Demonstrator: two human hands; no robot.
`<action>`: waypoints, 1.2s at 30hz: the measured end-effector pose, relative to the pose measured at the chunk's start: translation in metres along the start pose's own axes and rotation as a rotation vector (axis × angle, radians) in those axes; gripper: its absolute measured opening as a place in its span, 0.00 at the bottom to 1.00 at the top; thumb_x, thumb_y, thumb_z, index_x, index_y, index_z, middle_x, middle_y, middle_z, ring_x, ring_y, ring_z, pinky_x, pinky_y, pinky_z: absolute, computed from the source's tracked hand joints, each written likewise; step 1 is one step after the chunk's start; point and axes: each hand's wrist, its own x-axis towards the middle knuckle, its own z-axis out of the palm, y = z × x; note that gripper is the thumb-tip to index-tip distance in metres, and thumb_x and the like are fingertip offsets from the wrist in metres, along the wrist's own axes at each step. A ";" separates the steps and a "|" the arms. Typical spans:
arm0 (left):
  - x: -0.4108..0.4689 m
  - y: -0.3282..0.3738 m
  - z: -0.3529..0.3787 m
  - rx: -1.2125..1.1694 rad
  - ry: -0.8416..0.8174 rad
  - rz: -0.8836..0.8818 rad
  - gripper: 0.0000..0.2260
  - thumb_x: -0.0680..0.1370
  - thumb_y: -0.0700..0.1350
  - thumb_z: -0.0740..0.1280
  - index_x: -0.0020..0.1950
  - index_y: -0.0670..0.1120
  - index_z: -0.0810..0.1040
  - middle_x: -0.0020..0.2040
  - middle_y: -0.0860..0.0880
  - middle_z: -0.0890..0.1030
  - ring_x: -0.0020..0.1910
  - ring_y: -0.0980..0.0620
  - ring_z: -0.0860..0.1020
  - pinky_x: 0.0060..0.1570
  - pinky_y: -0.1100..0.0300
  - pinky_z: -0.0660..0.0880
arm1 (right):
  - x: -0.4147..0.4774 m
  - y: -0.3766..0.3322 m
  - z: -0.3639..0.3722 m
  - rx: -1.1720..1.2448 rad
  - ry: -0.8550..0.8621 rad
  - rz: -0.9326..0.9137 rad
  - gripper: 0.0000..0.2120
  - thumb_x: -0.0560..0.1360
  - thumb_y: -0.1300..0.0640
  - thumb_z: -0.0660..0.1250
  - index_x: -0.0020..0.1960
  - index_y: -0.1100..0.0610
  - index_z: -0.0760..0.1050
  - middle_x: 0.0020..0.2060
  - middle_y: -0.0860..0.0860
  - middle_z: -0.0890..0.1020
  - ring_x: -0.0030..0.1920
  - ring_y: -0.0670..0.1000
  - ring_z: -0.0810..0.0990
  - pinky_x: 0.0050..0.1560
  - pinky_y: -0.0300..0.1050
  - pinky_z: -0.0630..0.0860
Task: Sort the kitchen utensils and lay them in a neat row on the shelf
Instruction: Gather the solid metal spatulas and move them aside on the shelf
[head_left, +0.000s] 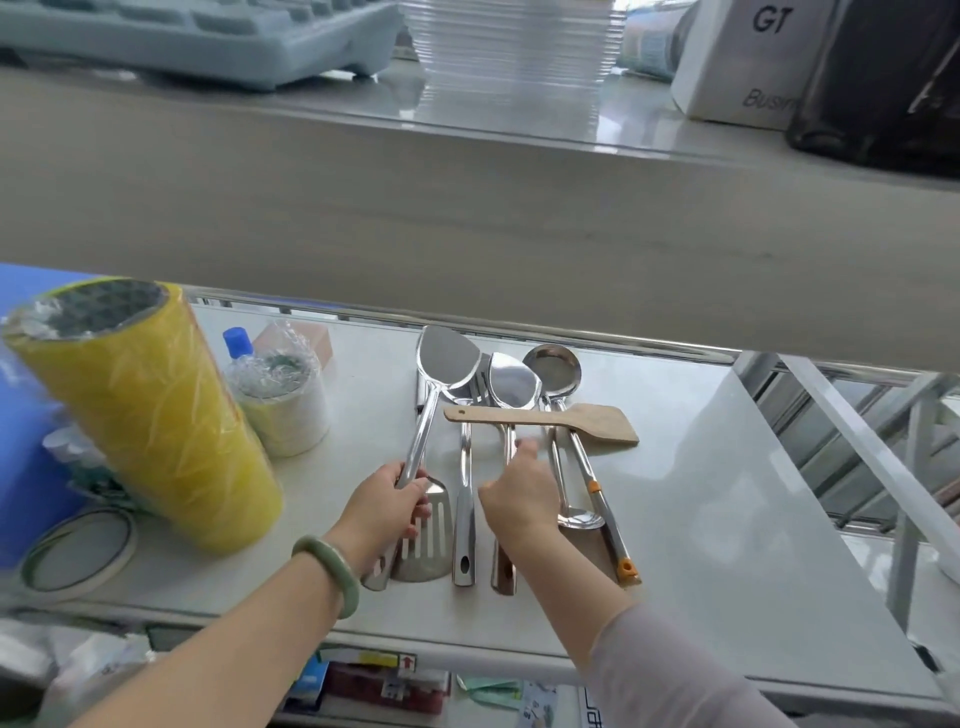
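Note:
Several steel utensils lie side by side on the white shelf (701, 493). My left hand (387, 512) grips the handle of a large steel spatula (444, 358), whose blade points away. Under that hand lies a slotted turner (426, 545). My right hand (519, 491) rests fingers-down on the handle of a second steel spatula (511, 382). Between the two hands lies a plain steel handle (464, 519). A wooden spatula (545, 418) lies crosswise on top of the others. To the right are a ladle (553, 366) with an orange-tipped handle and a spoon (579, 519).
A tall yellow wrapped roll (145, 415) and a smaller white wrapped roll (283, 400) stand at the left, with a blue-capped bottle (238, 343) behind. A tape ring (78, 553) lies near the front left. An upper shelf (467, 208) overhangs the back. Shelf railings (857, 431) run at the right.

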 end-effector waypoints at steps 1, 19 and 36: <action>-0.001 0.000 0.001 -0.039 -0.007 -0.009 0.04 0.80 0.39 0.60 0.52 0.42 0.73 0.39 0.46 0.76 0.36 0.53 0.78 0.25 0.66 0.75 | -0.002 -0.001 0.001 0.060 0.021 -0.001 0.28 0.70 0.61 0.67 0.67 0.60 0.61 0.52 0.60 0.76 0.53 0.60 0.77 0.52 0.50 0.74; -0.023 0.000 0.006 -0.230 -0.060 0.006 0.09 0.79 0.48 0.63 0.56 0.46 0.74 0.47 0.40 0.83 0.43 0.44 0.82 0.46 0.47 0.80 | -0.018 -0.042 0.033 0.609 -0.110 0.000 0.10 0.72 0.59 0.59 0.40 0.59 0.78 0.33 0.50 0.82 0.36 0.52 0.78 0.47 0.51 0.76; -0.018 -0.021 -0.012 -0.148 0.032 0.121 0.08 0.75 0.51 0.69 0.53 0.53 0.75 0.50 0.47 0.84 0.50 0.50 0.83 0.57 0.47 0.77 | 0.000 -0.034 0.033 0.415 -0.068 0.027 0.08 0.68 0.57 0.65 0.34 0.61 0.71 0.30 0.55 0.72 0.29 0.52 0.68 0.30 0.46 0.67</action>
